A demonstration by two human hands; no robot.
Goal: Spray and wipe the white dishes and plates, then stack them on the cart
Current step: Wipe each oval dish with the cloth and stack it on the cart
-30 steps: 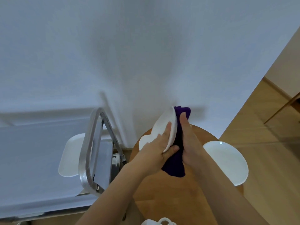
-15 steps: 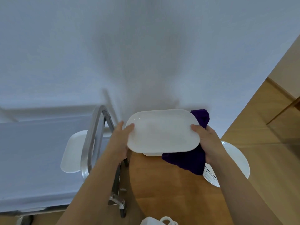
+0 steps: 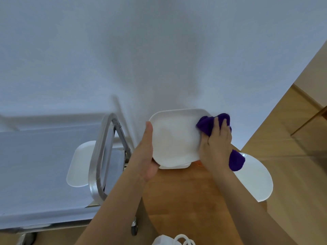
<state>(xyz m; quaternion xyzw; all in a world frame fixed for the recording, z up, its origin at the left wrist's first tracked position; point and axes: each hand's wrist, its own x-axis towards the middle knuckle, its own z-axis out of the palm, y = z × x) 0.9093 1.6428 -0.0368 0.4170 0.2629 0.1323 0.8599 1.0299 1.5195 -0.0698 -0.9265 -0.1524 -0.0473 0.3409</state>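
Holding a white dish (image 3: 174, 137) up over the round wooden table (image 3: 185, 195), face up, so the cloth can reach the inside. Propped from the left edge so it stays steady while the other side gets rubbed.

Left hand (image 3: 145, 156): palm cupped against the left rim and under the near corner, thumb lying straight along the edge. Fingers under the dish, hidden, so hard to say how much they curl. Looks like a real hold, since the dish hangs above the table.

Right hand (image 3: 216, 144): fingers bunched round a purple cloth (image 3: 210, 123), pressing it onto the right end of the dish. More cloth hanging down below the wrist. Hands apart, one at each end of the dish.

Just under the held dish, another white dish (image 3: 177, 166) peeking out on the table, likely waiting for its turn. To the right, a stack of white plates (image 3: 254, 181) on the table edge, also likely waiting.

On the left, the cart (image 3: 100, 156) with its shiny metal handle, and one white dish (image 3: 79, 165) lying flat on it, probably clean. Close by, so an easy reach for stacking next.

At the bottom edge, the top of something white, maybe the spray bottle (image 3: 174, 240), too cut off to be sure.
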